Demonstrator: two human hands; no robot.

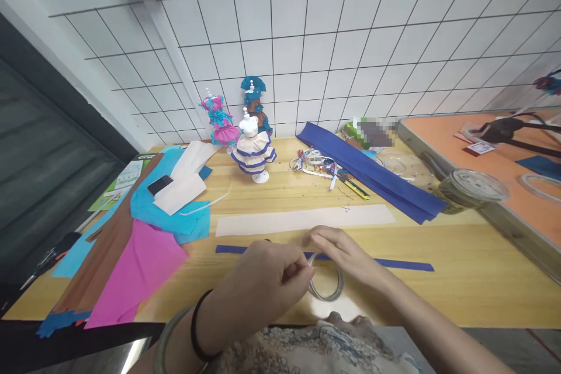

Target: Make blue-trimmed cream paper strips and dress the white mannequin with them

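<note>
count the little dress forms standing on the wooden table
3: the pink-and-teal dress form on the left, the cream dress form in front, and the teal-and-brown dress form behind it, partly hidden. No others show there.

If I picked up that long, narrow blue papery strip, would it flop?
Probably: the long, narrow blue papery strip looks thin, so one end would likely droop. It seems light too, being so slim. Pushed, it might slide or wrinkle rather than roll, since it lies flat on the yellow wood-grain table.
</note>
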